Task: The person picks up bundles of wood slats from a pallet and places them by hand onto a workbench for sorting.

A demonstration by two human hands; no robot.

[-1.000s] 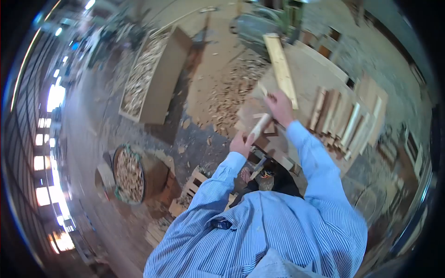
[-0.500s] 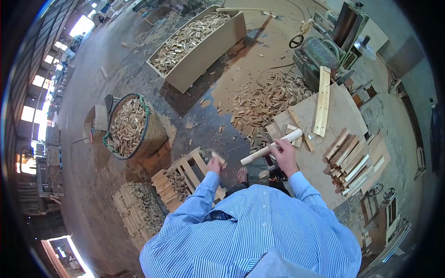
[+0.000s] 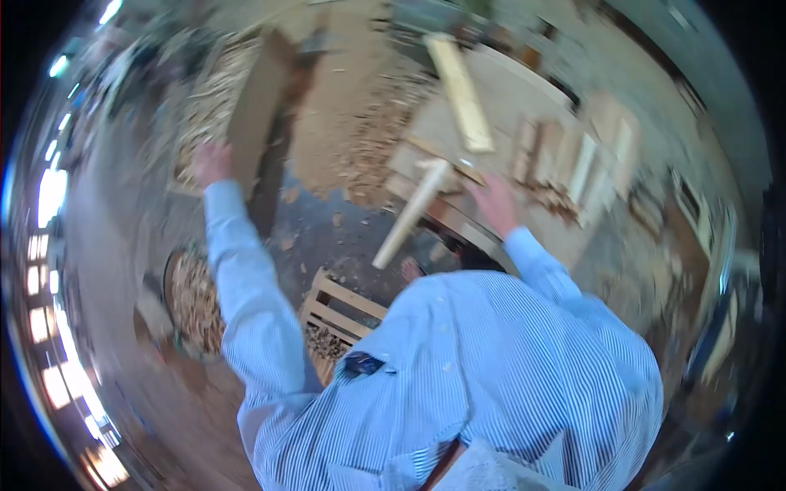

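My left hand (image 3: pixel 211 161) flung out at 10 o'clock, looks empty and open. Right hand (image 3: pixel 494 204) at 1 o'clock near wooden stick (image 3: pixel 411 212), grip too blurry, can't tell.

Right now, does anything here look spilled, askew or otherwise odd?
Yes. Wood offcuts lie scattered over the floor beside the work board, not in a bin. A pale wooden stick slants off the board's edge near the right hand. The picture is blurred, so finer details are unclear.

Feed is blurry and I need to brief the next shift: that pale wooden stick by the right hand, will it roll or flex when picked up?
The stick looks rounded and straight, so it would probably roll on the bench. It appears solid wood, likely stiff, fairly light.
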